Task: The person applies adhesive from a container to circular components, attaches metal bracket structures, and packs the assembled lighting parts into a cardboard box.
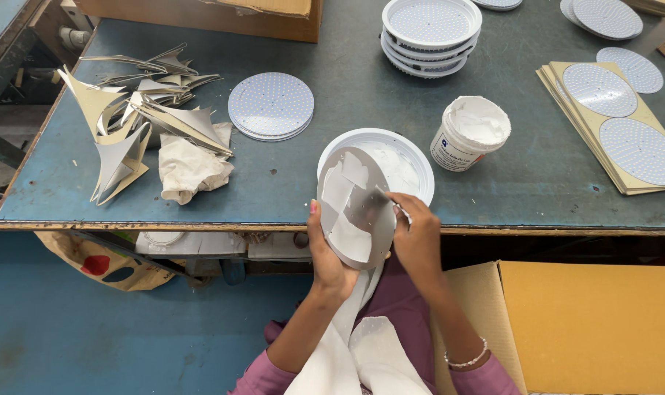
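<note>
- Head view: my left hand (331, 257) grips the round metal disc (353, 207) from below, tilted above the table edge (200, 225).
- My right hand (418, 232) pinches a small spreader (386, 196) against the disc's white-smeared face.
- A white round housing (413, 157) lies just behind; the paste tub (470, 133) stands near.

A crumpled cloth (192, 170) lies beside card offcuts (127, 117); white housings (430, 33) are stacked behind.
</note>
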